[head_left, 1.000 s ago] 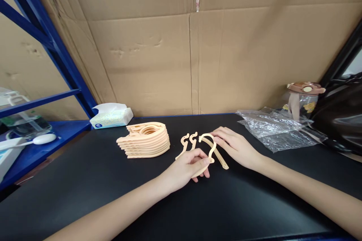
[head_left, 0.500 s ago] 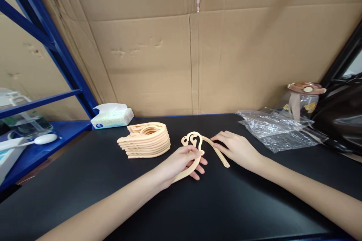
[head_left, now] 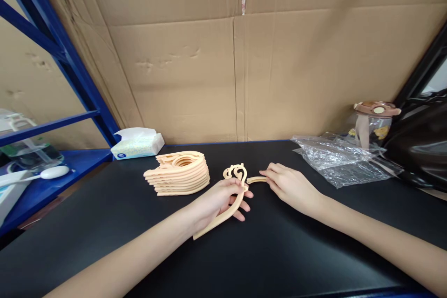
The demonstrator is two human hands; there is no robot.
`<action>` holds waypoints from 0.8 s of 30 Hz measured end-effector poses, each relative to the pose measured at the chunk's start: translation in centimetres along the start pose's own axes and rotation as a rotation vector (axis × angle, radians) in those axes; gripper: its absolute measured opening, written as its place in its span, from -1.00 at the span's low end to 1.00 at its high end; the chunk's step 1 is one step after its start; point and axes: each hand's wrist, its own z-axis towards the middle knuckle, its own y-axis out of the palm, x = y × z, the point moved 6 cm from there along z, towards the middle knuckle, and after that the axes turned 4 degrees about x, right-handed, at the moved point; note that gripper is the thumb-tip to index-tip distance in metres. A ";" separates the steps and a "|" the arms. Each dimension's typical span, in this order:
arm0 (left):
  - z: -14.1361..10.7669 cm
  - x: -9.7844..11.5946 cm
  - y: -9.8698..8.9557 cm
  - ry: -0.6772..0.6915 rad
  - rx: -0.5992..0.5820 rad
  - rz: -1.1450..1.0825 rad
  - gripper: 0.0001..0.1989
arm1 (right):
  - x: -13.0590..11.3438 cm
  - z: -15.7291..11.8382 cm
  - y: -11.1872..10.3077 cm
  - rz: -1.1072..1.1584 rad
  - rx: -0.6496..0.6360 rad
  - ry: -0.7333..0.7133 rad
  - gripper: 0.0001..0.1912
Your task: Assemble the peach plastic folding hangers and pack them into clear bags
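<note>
My left hand (head_left: 225,198) is closed on a cream plastic folding clothes hanger, thumb on top, other fingers partly spread beneath. The hanger's arm (head_left: 217,220) slants down toward me, and its hook (head_left: 243,172) rises beyond the thumb, with curled parts beside it. My right hand (head_left: 288,184) pinches a curved cream hanger arm (head_left: 257,179) between thumb and fingers. That arm's left end lies close to the hook; whether they touch I cannot tell. Left of my hands, a neat stack of several folded cream hangers (head_left: 181,177) lies on the black table (head_left: 272,256).
Behind the stack sits a tissue pack (head_left: 138,144). Crumpled clear plastic bags (head_left: 335,160) lie at the right, before a brown-lidded bottle (head_left: 377,121) and a dark bag (head_left: 422,144). A cardboard wall (head_left: 181,79) closes the back; a blue metal frame (head_left: 78,74) stands left.
The arm piece in my right hand has swung from slanting toward me to lying nearly level. My left hand has shifted slightly left and toward me, showing more of its hanger arm.
</note>
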 end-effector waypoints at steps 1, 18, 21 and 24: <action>0.0 0.0 0.0 0.006 -0.005 -0.007 -0.85 | 0.0 0.0 0.0 -0.001 -0.002 -0.001 -0.66; -0.3 0.4 -0.1 0.134 0.126 -0.041 -0.81 | -1.1 -0.2 -0.1 0.273 -0.155 0.042 -0.72; -0.4 0.4 -0.3 0.135 0.174 -0.047 -0.79 | -1.8 -0.3 -0.3 0.253 -0.170 -0.064 -0.70; -0.3 0.4 -0.4 0.135 0.159 -0.043 -0.74 | -2.2 -0.3 -0.6 0.289 -0.147 -0.128 -0.71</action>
